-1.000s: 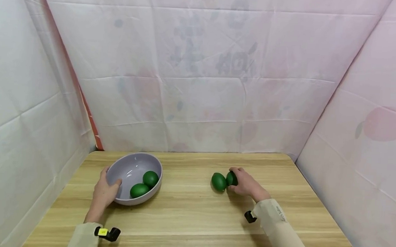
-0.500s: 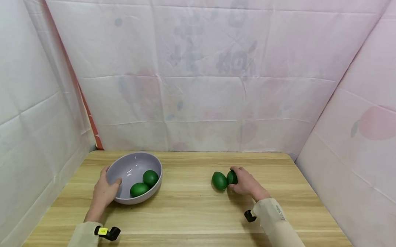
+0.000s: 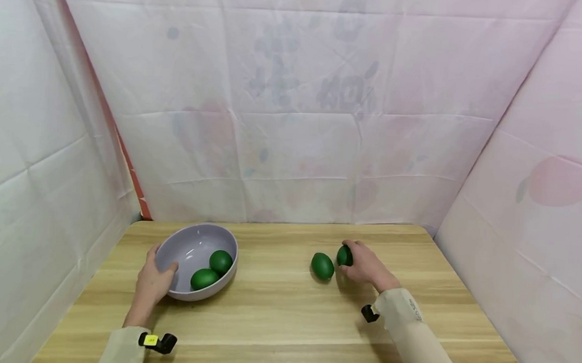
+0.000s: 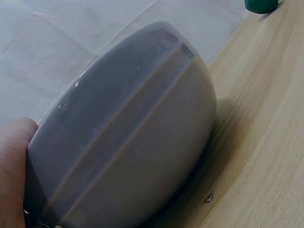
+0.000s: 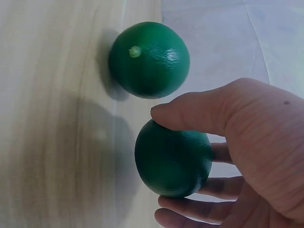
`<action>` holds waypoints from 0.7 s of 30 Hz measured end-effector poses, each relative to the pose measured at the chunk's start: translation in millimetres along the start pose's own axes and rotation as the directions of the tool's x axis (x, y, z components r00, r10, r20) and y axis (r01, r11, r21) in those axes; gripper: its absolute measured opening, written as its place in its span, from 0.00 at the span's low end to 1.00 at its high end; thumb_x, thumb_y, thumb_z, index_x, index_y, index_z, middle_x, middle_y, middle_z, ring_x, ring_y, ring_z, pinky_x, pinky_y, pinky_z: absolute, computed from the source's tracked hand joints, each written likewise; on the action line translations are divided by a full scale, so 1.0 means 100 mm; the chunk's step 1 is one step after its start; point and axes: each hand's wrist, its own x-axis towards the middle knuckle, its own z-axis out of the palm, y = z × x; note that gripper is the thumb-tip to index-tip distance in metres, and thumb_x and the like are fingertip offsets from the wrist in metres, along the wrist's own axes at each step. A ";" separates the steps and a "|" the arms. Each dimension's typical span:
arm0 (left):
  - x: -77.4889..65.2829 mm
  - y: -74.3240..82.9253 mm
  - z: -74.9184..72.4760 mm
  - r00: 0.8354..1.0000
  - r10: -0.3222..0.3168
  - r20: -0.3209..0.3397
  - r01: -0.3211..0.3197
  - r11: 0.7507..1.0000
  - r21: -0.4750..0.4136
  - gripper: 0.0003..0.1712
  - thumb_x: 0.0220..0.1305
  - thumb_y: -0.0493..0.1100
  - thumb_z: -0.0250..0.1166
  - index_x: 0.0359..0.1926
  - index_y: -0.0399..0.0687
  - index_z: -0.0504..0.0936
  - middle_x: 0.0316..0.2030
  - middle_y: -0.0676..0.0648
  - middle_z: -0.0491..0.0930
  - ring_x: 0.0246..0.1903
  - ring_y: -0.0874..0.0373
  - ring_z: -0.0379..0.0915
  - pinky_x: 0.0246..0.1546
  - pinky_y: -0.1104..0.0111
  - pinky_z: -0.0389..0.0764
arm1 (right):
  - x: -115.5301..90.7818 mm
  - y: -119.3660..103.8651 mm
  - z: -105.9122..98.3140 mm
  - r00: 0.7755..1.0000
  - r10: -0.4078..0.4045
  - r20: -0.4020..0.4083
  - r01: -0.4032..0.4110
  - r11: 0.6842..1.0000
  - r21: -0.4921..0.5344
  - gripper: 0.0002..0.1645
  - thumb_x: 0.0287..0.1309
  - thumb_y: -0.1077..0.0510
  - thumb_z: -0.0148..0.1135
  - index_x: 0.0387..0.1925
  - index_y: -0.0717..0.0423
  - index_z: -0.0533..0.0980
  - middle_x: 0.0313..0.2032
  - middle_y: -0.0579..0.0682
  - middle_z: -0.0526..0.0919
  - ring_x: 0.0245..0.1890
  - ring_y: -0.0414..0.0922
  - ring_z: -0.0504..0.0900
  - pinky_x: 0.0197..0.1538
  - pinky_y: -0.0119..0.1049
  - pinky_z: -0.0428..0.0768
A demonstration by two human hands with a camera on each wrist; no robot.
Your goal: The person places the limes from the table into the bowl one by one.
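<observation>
My left hand [image 3: 153, 278] grips the rim of a grey-purple bowl [image 3: 185, 247], thumb over the inner wall and fingers outside. Two green limes, one lower [image 3: 204, 279] and one upper [image 3: 221, 262], lie against the bowl's near right side. The left wrist view shows the bowl's outer wall [image 4: 128, 128]; its inside is hidden there. On the right, my right hand [image 3: 367, 265] holds a third lime [image 5: 173, 159] between thumb and fingers. Beside it, apart, another lime [image 3: 322, 266] rests on the table; its pale stem end shows in the right wrist view.
The wooden table [image 3: 275, 311] spreads between the two hands. Pale printed cloth [image 3: 292, 149] hangs behind it, with more cloth at both sides. A wrist camera is strapped to each sleeve, one left [image 3: 159, 342] and one right [image 3: 370, 313].
My right hand has shifted slightly right and away from me with its lime, opening a gap to the lime on the table. My left hand and the bowl stay put.
</observation>
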 end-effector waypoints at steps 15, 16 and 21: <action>-0.01 0.01 -0.02 1.000 -0.004 -0.009 0.004 1.000 0.006 0.47 0.73 0.45 0.53 0.82 0.49 0.35 0.78 0.27 0.48 0.74 0.25 0.50 0.71 0.33 0.60 | 0.11 -0.24 -0.23 0.998 -0.042 -0.045 0.043 0.999 0.007 0.43 0.59 0.56 0.69 0.72 0.63 0.63 0.64 0.72 0.71 0.52 0.62 0.81 0.52 0.58 0.84; -0.01 0.01 -0.02 1.000 -0.004 -0.012 0.004 1.000 0.007 0.47 0.73 0.45 0.53 0.82 0.49 0.35 0.78 0.27 0.48 0.74 0.25 0.50 0.71 0.33 0.60 | 0.12 -0.27 -0.24 0.998 -0.046 -0.045 0.046 0.999 0.006 0.43 0.59 0.55 0.68 0.72 0.63 0.63 0.65 0.72 0.70 0.53 0.62 0.81 0.53 0.58 0.83; -0.01 0.00 -0.01 1.000 -0.006 -0.018 0.006 1.000 0.013 0.47 0.73 0.45 0.53 0.82 0.49 0.36 0.78 0.27 0.49 0.74 0.25 0.50 0.71 0.32 0.60 | 0.15 -0.44 -0.32 0.995 -0.075 -0.060 0.075 0.997 0.001 0.43 0.60 0.55 0.68 0.73 0.62 0.63 0.66 0.71 0.70 0.54 0.62 0.80 0.54 0.58 0.83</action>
